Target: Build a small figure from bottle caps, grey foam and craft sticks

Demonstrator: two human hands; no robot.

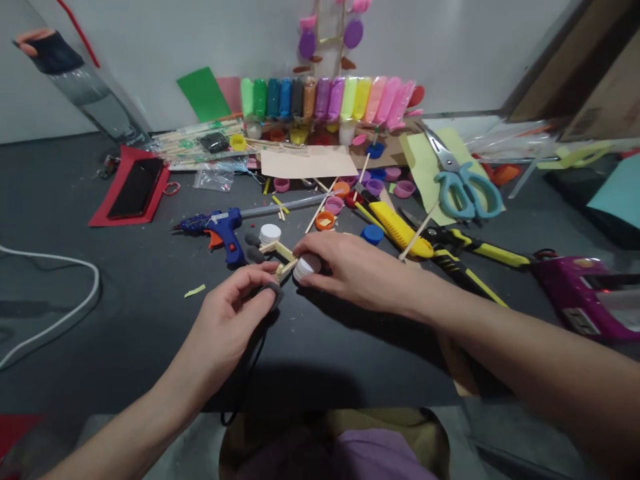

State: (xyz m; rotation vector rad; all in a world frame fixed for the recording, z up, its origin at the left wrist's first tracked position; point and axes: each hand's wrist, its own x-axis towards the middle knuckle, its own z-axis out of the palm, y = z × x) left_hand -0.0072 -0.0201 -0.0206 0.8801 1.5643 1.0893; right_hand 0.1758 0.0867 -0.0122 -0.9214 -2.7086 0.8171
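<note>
A small frame of pale wooden sticks [284, 252] with dark grey round pieces on its left side lies at mid-table. My left hand [239, 308] is closed, thumb and fingers pinching a dark grey round piece [275, 293] at the frame's near corner. The fingers of my right hand [350, 270] are wrapped round a white cap [307, 268], which touches the right side of the frame. Another white cap [270, 233] sits just behind the frame. To the left of it lies a blue glue gun [225, 230] with an orange trigger.
Behind the hands are colourful caps, a yellow cutter [400, 229], pliers [475, 250], blue-handled scissors [465, 187] and a row of coloured clay packs [323, 99]. A phone [136, 188] on red sheet and a white cable [93, 293] lie left; a purple device [590, 297] stands right.
</note>
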